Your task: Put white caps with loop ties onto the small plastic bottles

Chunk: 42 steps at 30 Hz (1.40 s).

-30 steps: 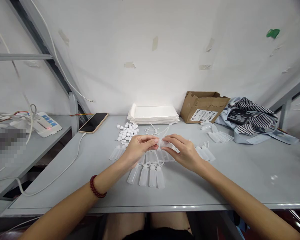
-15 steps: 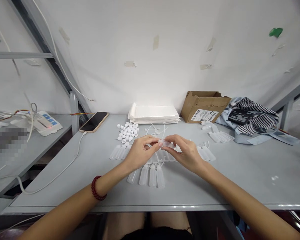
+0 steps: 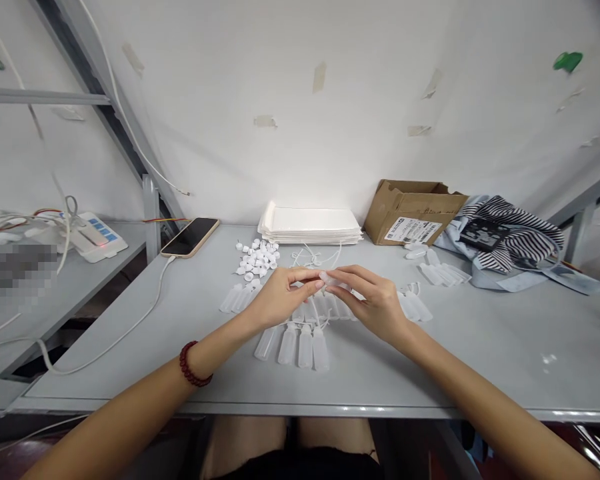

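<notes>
Above the middle of the grey table, my right hand (image 3: 370,295) is closed around a small translucent plastic bottle (image 3: 334,281), which lies roughly sideways and is partly covered by the fingers. My left hand (image 3: 283,297) pinches the bottle's left end; whether a cap sits there is hidden. Below and behind the hands are rows of similar bottles (image 3: 305,347), several with thin white tubes or loops at the top. To the left of these is another group of bottles (image 3: 236,298). A heap of small white caps (image 3: 258,259) lies behind my left hand.
A stack of white envelopes or sheets (image 3: 313,225) rests against the wall. To its right stand an open cardboard box (image 3: 410,207), more bottles (image 3: 443,274) and striped cloth (image 3: 525,240). At left, a phone (image 3: 191,237) is plugged into a white cable (image 3: 153,310).
Both hands stay together at the bottle. The fingers of both hands have straightened and shifted slightly around its left end. The whole view has moved a little.
</notes>
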### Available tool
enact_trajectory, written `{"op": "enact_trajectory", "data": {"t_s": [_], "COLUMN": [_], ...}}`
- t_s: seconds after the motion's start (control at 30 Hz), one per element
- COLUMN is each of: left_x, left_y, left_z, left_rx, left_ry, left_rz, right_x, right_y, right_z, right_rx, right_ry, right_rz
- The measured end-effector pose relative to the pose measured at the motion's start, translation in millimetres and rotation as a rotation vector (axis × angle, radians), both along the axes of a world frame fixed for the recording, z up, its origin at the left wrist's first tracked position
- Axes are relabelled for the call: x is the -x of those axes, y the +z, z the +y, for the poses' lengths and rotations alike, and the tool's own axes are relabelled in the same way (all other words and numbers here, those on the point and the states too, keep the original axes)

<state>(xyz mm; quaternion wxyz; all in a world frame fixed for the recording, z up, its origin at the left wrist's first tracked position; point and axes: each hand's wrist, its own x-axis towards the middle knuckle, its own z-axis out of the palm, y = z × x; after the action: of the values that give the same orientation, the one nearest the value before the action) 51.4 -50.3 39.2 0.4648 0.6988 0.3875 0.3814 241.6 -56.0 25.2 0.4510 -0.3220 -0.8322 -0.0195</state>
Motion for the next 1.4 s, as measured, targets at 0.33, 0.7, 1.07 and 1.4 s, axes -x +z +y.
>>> {"op": "enact_trajectory", "data": {"t_s": [0.33, 0.7, 1.07, 1.4], "left_x": [1, -8, -12, -14], "left_y": [0.6, -13.6, -17.5, -6.2], "left_z": [0, -10, -14, -19], "left_rx": [0.005, -0.573, -0.661, -0.447], "left_ry": [0.045, 0.089, 0.127, 0.192], "left_rz": [0.022, 0.2, 0.335, 0.257], "right_x": [0, 3, 16, 5], "right_y": [2.6, 5.7, 1.0, 13.2], "right_z": [-2, -4, -12, -10], "right_rx": [0.113, 0.565, 0.671, 0.28], "right_ry": [0.004, 0.02, -0.002, -0.021], "right_rz": [0.039, 0.243, 0.395, 0.168]}}
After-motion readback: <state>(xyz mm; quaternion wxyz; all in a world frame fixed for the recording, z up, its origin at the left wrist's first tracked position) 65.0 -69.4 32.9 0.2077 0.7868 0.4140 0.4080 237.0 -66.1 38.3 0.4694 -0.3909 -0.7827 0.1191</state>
